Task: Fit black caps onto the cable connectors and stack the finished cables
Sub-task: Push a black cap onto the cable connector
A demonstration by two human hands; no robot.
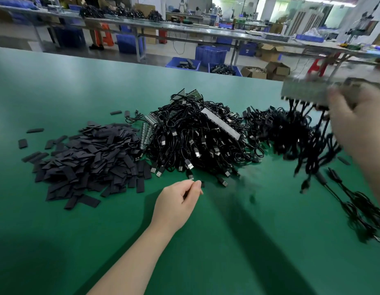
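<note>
green matting covers the bench, which fills most of the frame. at centre left lies a loose heap of flat black caps, with a few strays scattered around its edges. just right of it, at centre, sits a big tangled pile of black cables with bare metal usb connectors poking out along its lower edge; a long grey strip rests on top of the pile. a second, darker tangle of cables lies further right, touching the first.

the left hand reaches in from the lower middle of the frame, fingers curled and thumb pressed to fingertips just below the pile; whether it pinches anything cannot be told.

the right hand, blurred at the right edge, grips a grey holder bar lifted above the bench in the upper right, with a row of black cables hanging from it. a small bunch of cables lies on the bench at the lower right.

behind the bench, across the top of the frame, stand long worktables, blue crates and cardboard boxes.
</note>
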